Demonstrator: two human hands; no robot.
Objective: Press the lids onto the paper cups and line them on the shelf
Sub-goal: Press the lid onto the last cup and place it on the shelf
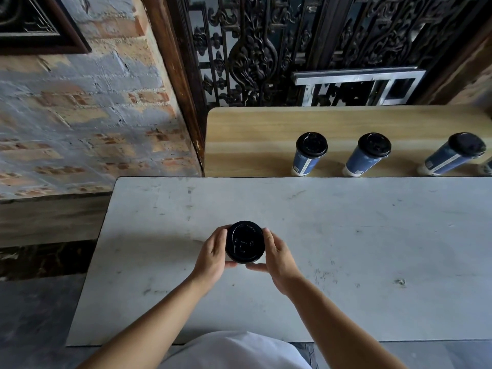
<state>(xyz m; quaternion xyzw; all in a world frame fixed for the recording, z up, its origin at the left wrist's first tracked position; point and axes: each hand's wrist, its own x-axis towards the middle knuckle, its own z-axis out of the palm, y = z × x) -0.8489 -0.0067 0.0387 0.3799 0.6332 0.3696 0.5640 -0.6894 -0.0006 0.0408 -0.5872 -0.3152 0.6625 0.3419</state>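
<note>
Head view: our left hand (213, 251) and right hand (277, 255) curl closed around the round black plastic lid (245, 242), near the grey tabletop's (372, 249) front-left corner. Uneven pressure could seat it crooked or crumple the hidden cup.

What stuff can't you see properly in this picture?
Head view only:
- Held cup: hidden under its black lid, with the left hand and right hand around it.
- Whether that lid is fully snapped on: cannot tell.
- Cup beyond the third shelf cup: cut off by the right edge.
- Cup label print: too small.
</note>
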